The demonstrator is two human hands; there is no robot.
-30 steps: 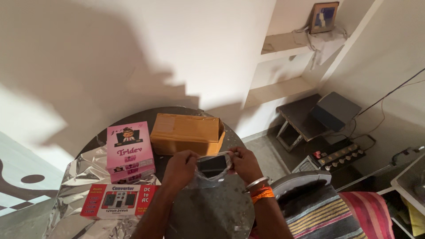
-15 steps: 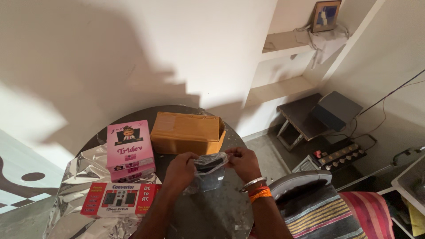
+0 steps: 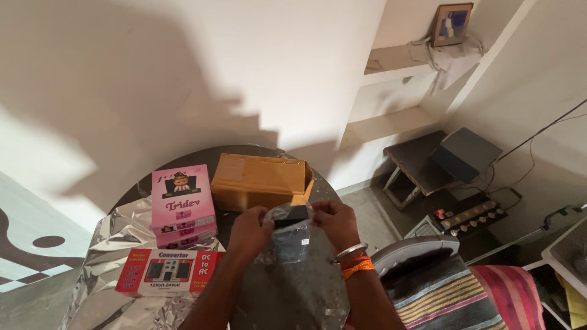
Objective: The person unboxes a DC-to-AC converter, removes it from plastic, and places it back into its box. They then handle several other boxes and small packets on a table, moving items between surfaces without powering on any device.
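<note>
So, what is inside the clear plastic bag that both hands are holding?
A dark, flat, box-shaped object sticks out at the mouth of the clear plastic bag. The left hand and right hand pinch the bag's top edges. The wrinkled plastic blurs its lower part, so its kind is unclear.

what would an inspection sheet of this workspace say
surface: round dark table, crinkled silver foil over its left part
job's things: clear plastic bag with a dark flat item inside
clutter: pink box, red and white box, brown cardboard box
grippers: left hand and right hand pinch the bag's top, fingers closed on it
cables: wires run to a switch board on the floor
surroundings: wall shelves, framed picture, striped cloth
</note>
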